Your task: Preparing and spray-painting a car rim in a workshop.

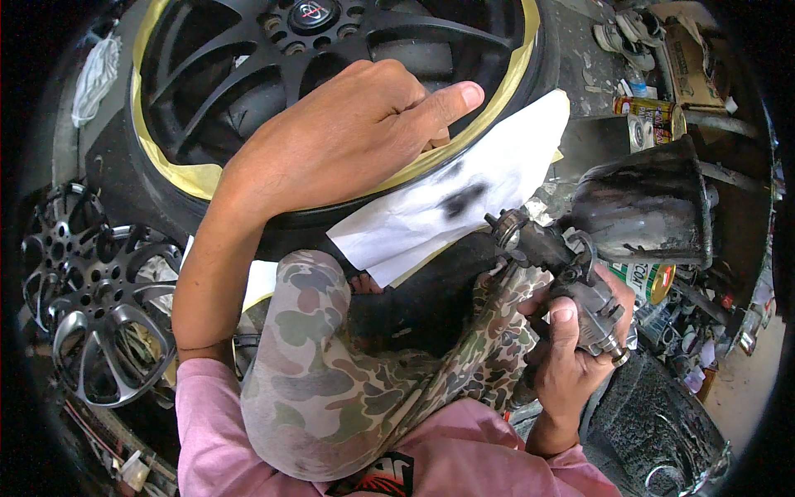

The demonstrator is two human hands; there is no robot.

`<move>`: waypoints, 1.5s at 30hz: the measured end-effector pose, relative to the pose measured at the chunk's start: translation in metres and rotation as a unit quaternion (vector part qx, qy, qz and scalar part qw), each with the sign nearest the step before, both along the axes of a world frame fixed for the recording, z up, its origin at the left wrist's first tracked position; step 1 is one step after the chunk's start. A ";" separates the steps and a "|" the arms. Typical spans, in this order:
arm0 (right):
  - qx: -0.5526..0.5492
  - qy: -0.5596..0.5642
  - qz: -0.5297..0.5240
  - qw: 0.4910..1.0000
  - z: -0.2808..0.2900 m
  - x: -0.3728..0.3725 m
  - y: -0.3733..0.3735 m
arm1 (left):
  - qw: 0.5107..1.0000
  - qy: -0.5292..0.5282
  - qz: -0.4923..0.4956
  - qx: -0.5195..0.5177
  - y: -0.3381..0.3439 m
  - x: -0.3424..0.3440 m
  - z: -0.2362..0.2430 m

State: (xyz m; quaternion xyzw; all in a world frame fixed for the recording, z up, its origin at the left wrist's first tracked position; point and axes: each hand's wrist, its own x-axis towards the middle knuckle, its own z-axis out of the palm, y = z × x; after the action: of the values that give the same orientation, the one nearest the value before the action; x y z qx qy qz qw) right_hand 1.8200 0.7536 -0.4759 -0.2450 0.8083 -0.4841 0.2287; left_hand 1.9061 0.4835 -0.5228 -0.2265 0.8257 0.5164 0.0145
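Note:
A black alloy wheel (447, 31) in its tyre lies ahead of me, yellow masking tape (175, 176) around its edge. Over the near side of the rim is my left hand (352, 137), fingers curled under and thumb pointing right. Whatever those fingers may hold is hidden beneath the hand. My right hand (571, 340) grips a spray gun (580, 302) at the right, its nozzle toward a sheet of white paper (522, 153). A dark, paint-stained cup (646, 203) is attached to the gun. Black sprayed patches mark the paper, which leans against the tyre.
Silver-and-black wheels (103, 311) stand at the left. Paint cans (654, 116), a cardboard box (694, 66) and shoes (625, 41) sit at the far right. Below the gun, a dark rough-surfaced object (654, 427) lies near my right arm. A white cloth (98, 79) hangs at the far left.

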 end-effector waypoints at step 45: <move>-0.021 -0.021 0.053 0.998 0.003 0.009 0.000 | 1.000 0.007 -0.009 0.012 -0.001 -0.001 -0.001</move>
State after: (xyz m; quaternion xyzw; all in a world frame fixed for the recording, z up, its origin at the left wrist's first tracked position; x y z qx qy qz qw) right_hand 1.8291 0.7536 -0.4726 -0.2817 0.7788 -0.4935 0.2657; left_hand 1.9047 0.4821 -0.5235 -0.2153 0.8217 0.5275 0.0159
